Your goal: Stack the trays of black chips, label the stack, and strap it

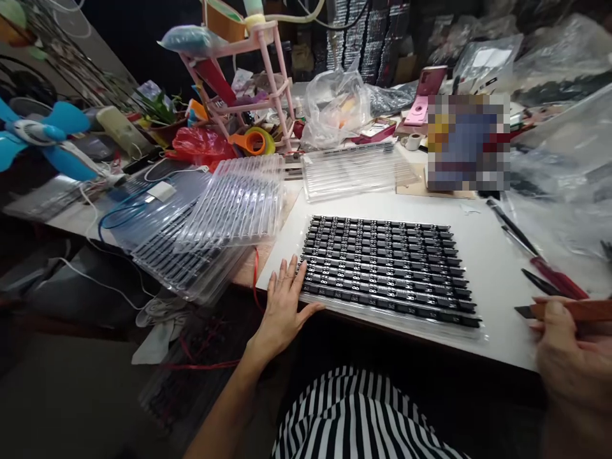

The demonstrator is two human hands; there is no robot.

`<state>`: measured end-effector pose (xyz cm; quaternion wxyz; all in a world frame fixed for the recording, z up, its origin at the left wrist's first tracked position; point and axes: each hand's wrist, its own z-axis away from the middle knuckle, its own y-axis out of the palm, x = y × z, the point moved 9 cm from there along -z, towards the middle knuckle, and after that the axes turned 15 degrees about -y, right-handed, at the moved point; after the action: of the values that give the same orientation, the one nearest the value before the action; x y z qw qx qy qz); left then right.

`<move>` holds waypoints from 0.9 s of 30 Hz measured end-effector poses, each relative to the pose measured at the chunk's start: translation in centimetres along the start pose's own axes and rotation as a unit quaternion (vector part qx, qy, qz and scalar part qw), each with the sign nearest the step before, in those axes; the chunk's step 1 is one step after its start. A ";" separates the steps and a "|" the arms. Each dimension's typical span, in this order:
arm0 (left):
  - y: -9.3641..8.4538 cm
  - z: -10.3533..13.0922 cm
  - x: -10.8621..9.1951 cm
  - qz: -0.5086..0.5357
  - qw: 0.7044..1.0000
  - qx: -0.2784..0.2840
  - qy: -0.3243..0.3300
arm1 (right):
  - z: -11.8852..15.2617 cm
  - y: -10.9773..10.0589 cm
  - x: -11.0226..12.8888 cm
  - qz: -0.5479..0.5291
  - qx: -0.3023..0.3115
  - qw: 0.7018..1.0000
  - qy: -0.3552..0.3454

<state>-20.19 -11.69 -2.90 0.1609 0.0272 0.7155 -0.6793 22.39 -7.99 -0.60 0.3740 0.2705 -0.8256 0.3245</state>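
Note:
A clear plastic tray (459,333) lies flat on the white work surface, filled with rows of small black parts (382,264) that look like electronic components. My left hand (285,299) rests at the tray's left front corner, fingers stretched out and touching its edge. At the far right, my right hand (567,341) is closed around a brown-handled blade tool (586,310), its dark pointed tip facing left. The right hand is apart from the tray and partly cut off by the frame's edge.
Stacked clear trays (239,204) stand at the left, and another ribbed tray (354,171) lies behind. Tweezers (514,226) and a red-handled tool (559,277) lie at the right. A pink rack (265,70), an orange tape ring (255,141) and a blue fan (48,132) are farther back.

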 end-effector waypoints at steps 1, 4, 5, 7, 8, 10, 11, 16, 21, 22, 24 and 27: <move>-0.1 0.0 -0.1 -0.002 1.000 -0.012 0.000 | -0.1 0.0 0.9 0.011 0.002 0.999 -0.034; -0.5 -0.1 -0.4 -0.013 0.999 -0.052 0.002 | -0.3 0.2 1.7 0.008 0.002 0.998 -0.070; -0.6 -0.1 -0.6 -0.017 0.998 -0.062 0.006 | -0.3 0.2 1.5 0.000 0.000 0.998 -0.063; -0.7 -0.1 -1.0 -0.026 0.997 -0.077 0.017 | -0.3 0.2 1.2 -0.010 0.001 0.999 -0.053; -0.8 -0.2 -1.2 -0.028 0.996 -0.082 0.023 | -0.3 0.2 1.0 -0.012 0.003 0.999 -0.049; -0.9 -0.2 -1.7 -0.030 0.995 -0.085 0.032 | -0.2 0.1 0.6 -0.010 0.007 0.999 -0.043; -1.0 -0.2 -2.0 -0.030 0.995 -0.085 0.035 | -0.1 0.1 0.5 -0.011 0.007 0.999 -0.042; -0.9 -0.1 -4.0 -0.036 0.994 -0.078 0.063 | -0.6 -0.2 1.2 -0.062 -0.034 0.996 -0.052; -0.4 0.3 -6.9 -0.020 0.991 -0.074 0.106 | -1.1 4.5 5.8 -0.189 0.063 0.980 -0.023; -0.3 0.4 -7.3 -0.013 0.991 -0.074 0.110 | -0.9 6.4 7.1 -0.211 0.115 0.971 -0.011; -0.2 0.5 -7.8 0.000 0.991 -0.074 0.115 | 0.1 10.6 9.6 -0.254 0.231 0.939 0.018; -0.2 0.6 -8.1 0.016 0.989 -0.078 0.122 | 2.3 16.4 12.5 -0.298 0.383 0.873 0.045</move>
<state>-12.49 -10.83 -0.59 0.0849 0.1083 0.7801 -0.6104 2.93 -1.65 2.68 0.3569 0.6107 -0.4991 0.5005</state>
